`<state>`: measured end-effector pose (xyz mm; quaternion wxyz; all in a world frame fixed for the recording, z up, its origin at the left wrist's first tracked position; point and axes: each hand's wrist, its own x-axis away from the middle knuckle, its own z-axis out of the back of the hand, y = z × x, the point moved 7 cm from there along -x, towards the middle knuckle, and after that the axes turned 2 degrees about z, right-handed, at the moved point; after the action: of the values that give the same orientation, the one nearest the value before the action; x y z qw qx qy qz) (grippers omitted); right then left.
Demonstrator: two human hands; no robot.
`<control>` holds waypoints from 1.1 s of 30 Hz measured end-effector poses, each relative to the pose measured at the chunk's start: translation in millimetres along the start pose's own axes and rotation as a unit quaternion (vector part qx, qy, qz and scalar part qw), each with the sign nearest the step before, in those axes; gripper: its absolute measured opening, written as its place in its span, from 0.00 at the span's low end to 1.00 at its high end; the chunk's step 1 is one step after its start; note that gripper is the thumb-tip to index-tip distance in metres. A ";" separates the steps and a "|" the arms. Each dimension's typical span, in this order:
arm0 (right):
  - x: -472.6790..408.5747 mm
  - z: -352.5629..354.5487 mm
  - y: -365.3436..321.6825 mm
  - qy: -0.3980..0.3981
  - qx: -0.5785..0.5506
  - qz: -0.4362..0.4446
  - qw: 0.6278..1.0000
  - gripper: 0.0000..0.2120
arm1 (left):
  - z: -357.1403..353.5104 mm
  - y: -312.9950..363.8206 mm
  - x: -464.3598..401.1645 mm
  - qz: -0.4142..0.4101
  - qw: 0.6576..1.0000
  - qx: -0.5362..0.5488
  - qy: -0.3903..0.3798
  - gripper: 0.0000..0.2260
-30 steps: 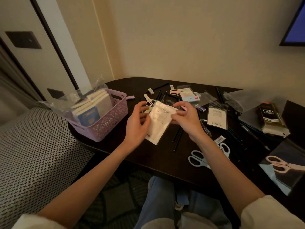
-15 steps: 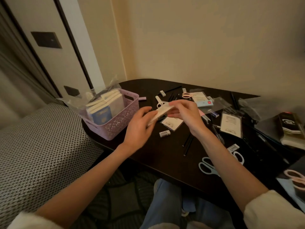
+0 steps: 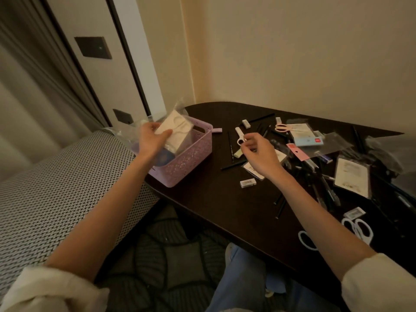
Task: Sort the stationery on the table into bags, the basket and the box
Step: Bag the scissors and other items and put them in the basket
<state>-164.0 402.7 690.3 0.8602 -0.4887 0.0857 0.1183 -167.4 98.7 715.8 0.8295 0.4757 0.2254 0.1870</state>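
- Your left hand (image 3: 153, 139) now has the white scissors pack (image 3: 174, 131) by itself, fingers and thumb curled round its near edge; half a second ago both hands held it over the middle of the table.
- The pack has travelled left and sits tilted over the far-left part of the lilac basket (image 3: 193, 154), touching or just above the clear bag (image 3: 135, 129) of items already there. I can't tell whether it is resting on them yet.
- Your right hand (image 3: 258, 154) has let go and hangs above the dark table (image 3: 225, 206), fingers loosely curled and holding nothing, just near the white scissors (image 3: 240, 136).
- Judgement: this item is nearly filed; what remains is releasing it in the basket.
- Plenty is unsorted to the right: pink scissors (image 3: 282, 127), erasers such as the one (image 3: 247, 183) near your wrist, black pencils (image 3: 233, 165), and carded packs (image 3: 352, 176).
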 end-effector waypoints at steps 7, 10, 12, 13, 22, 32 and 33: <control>8.0 -23.0 27.1 -0.029 0.024 -0.027 0.999 0.18 | -28.5 -3.9 -3.2 -0.071 0.982 -0.149 -0.094 0.19; 10.6 -28.6 33.8 -0.038 0.034 -0.033 0.998 0.17 | -39.0 -12.2 -7.4 -0.040 0.977 -0.172 -0.121 0.18; 11.9 -30.8 36.8 -0.043 0.034 -0.035 0.998 0.18 | -45.0 -19.0 -7.2 -0.001 0.974 -0.167 -0.152 0.14; 12.3 -31.3 37.8 -0.046 0.034 -0.036 0.998 0.18 | -48.0 -23.1 -6.9 0.019 0.971 -0.163 -0.172 0.11; 16.3 -28.5 35.0 -0.051 0.036 -0.030 0.998 0.19 | -30.7 -0.9 -2.7 -0.173 0.922 -0.335 -0.085 0.08; 24.9 -7.3 40.8 -0.029 0.065 -0.037 0.997 0.19 | -75.5 -24.6 10.6 -0.013 0.911 -0.167 -0.377 0.24; 26.4 -4.3 44.0 -0.028 0.075 -0.043 0.996 0.19 | -78.2 -30.6 9.4 0.012 0.908 -0.148 -0.392 0.26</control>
<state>-151.5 423.8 645.1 0.9007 -0.4226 0.0491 0.0883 -199.8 144.1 652.3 0.9098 0.3846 -0.1538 0.0267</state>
